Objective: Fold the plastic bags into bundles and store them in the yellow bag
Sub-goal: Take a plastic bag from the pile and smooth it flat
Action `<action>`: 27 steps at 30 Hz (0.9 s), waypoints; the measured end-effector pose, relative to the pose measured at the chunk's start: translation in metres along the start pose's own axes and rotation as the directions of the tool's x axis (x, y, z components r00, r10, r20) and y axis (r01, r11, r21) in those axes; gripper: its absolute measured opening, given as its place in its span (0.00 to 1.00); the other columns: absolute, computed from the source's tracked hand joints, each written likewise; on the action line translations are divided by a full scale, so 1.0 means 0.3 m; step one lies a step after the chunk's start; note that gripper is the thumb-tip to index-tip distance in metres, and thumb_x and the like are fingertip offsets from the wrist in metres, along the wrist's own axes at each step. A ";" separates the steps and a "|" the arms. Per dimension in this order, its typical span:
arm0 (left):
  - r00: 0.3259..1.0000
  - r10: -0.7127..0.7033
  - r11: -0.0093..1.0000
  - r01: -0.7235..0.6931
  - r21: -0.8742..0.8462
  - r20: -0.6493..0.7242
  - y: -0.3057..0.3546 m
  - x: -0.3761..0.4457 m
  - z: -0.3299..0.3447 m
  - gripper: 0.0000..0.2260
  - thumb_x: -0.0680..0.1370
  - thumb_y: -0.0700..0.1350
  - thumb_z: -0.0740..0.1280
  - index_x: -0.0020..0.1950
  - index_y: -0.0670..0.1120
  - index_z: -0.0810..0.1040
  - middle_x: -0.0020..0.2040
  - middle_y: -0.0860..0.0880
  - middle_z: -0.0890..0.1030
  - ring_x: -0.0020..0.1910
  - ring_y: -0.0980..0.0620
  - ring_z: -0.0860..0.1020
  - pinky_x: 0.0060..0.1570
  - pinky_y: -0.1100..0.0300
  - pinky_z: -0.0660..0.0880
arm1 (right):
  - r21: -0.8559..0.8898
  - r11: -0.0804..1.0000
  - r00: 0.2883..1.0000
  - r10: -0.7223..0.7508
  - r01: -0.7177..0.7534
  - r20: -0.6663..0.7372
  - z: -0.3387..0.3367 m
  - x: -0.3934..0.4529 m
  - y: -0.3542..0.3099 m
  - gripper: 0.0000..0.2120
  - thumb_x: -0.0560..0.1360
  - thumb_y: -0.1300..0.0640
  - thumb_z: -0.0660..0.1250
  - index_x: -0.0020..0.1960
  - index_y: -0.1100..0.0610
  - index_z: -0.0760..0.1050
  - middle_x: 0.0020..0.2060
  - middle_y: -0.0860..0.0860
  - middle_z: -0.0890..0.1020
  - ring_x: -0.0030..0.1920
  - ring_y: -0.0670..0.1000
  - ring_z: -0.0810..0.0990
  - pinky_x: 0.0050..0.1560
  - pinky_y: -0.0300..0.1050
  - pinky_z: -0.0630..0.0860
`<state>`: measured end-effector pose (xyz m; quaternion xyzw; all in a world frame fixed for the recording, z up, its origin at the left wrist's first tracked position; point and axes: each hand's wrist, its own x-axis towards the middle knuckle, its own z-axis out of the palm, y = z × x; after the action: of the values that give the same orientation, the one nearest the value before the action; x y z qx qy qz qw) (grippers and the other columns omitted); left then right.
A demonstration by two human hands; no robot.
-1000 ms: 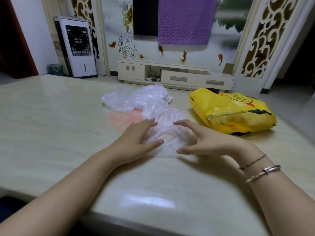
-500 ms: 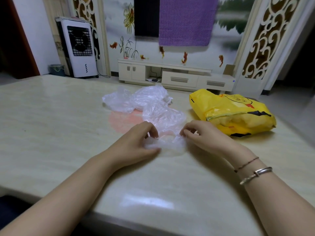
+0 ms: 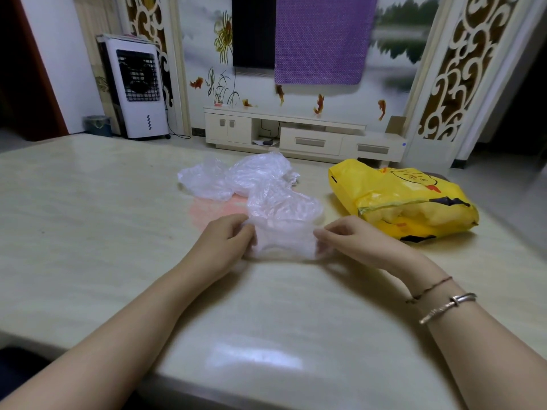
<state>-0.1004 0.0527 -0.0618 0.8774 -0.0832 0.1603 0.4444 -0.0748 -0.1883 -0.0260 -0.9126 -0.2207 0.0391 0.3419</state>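
Head view: since a second ago both hands have gone from spread flat over the clear plastic bag to curled. Left hand pinches its left edge, right hand its right edge, low over the table. Yellow bag lies just right, more clear bags behind.

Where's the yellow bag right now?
In the head view the yellow bag lies on the table at the right, just beyond the right hand and beside the clear plastic bags.
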 end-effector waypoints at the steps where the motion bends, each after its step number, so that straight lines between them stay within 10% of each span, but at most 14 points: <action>1: 1.000 -0.025 1.000 0.025 0.019 -0.013 -0.005 -0.001 0.002 0.12 0.74 0.49 0.59 0.31 0.48 0.72 0.30 0.50 0.75 0.31 0.55 0.72 0.38 0.57 0.70 | 0.005 1.000 1.000 0.029 -0.029 -0.001 0.007 0.003 0.002 0.20 0.80 0.50 0.61 0.31 0.55 0.74 0.25 0.44 0.76 0.27 0.41 0.71 0.31 0.34 0.66; 13: 0.985 -0.084 0.883 0.143 0.446 -0.149 -0.007 -0.007 -0.002 0.09 0.73 0.46 0.62 0.52 0.49 0.67 0.43 0.52 0.77 0.46 0.47 0.75 0.50 0.53 0.65 | -0.465 0.872 0.964 0.033 -0.157 -0.262 0.095 0.027 -0.017 0.14 0.77 0.45 0.61 0.50 0.56 0.69 0.42 0.50 0.78 0.47 0.56 0.76 0.49 0.51 0.67; 18: 0.985 -0.140 0.896 0.169 0.411 -0.101 -0.011 0.004 0.002 0.11 0.71 0.44 0.63 0.53 0.51 0.72 0.52 0.52 0.74 0.54 0.46 0.71 0.53 0.53 0.64 | -0.485 0.868 0.974 -0.014 -0.100 -0.226 0.092 0.018 -0.011 0.15 0.76 0.47 0.62 0.35 0.54 0.67 0.36 0.49 0.71 0.43 0.53 0.69 0.41 0.48 0.61; 23: 0.971 -0.211 0.978 0.209 0.027 0.115 0.046 0.064 -0.025 0.13 0.65 0.51 0.68 0.48 0.56 0.76 0.51 0.58 0.79 0.53 0.53 0.78 0.58 0.54 0.74 | 0.056 0.998 0.991 0.042 -0.035 -0.125 0.042 -0.002 -0.043 0.13 0.75 0.59 0.65 0.33 0.56 0.66 0.28 0.47 0.69 0.28 0.44 0.69 0.29 0.38 0.63; 27: 0.885 -0.169 0.975 0.215 -0.058 0.434 0.139 0.108 -0.065 0.25 0.65 0.64 0.72 0.59 0.57 0.76 0.56 0.58 0.81 0.58 0.61 0.76 0.61 0.60 0.70 | 0.554 0.831 0.997 0.066 -0.038 -0.030 -0.035 -0.025 -0.059 0.16 0.78 0.63 0.65 0.35 0.55 0.63 0.28 0.50 0.70 0.27 0.48 0.78 0.27 0.37 0.66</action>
<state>-0.0860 0.0436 -0.0081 0.8707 -0.0992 -0.0848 0.4742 -0.0859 -0.1862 -0.0072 -0.7811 -0.1669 0.0890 0.5951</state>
